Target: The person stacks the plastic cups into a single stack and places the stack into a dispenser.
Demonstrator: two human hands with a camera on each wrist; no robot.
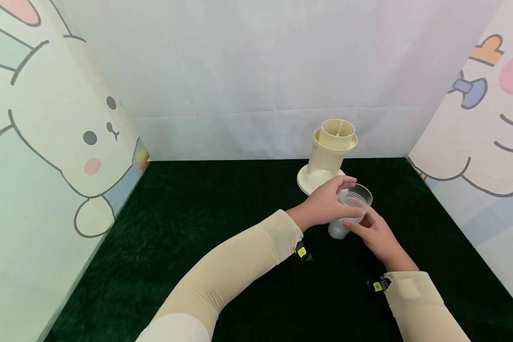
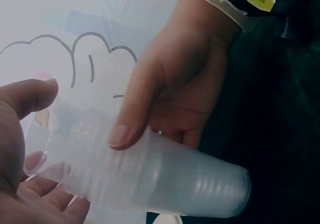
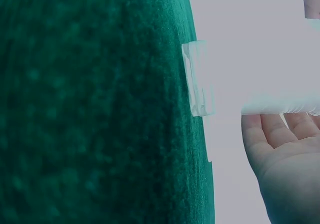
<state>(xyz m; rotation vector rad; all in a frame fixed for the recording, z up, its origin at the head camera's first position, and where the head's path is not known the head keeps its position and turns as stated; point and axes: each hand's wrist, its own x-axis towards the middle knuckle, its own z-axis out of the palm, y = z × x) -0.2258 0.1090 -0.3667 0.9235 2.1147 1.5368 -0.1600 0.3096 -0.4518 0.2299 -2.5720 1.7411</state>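
Observation:
A nested stack of clear plastic cups (image 1: 340, 229) tilts between my two hands, above the dark green cloth. My left hand (image 1: 327, 203) curves round the wide rim end of the stack. Its thumb (image 2: 35, 94) shows apart from the cups in the left wrist view, while the fingers lie by the rim. Lower down, my right hand (image 1: 378, 237) grips the stack's side, thumb on the near face. The right wrist view has the right hand's fingers (image 3: 295, 126) against the stack (image 3: 280, 105); its thumb is out of that frame.
A cream upright cylinder (image 1: 323, 159) on a round base stands just behind the hands, a smaller tube set in its top. Dark green cloth (image 1: 222, 199) covers the table. Light fabric walls (image 1: 248, 95) enclose the back and sides. One pale blocky thing (image 3: 197, 78) shows in the right wrist view.

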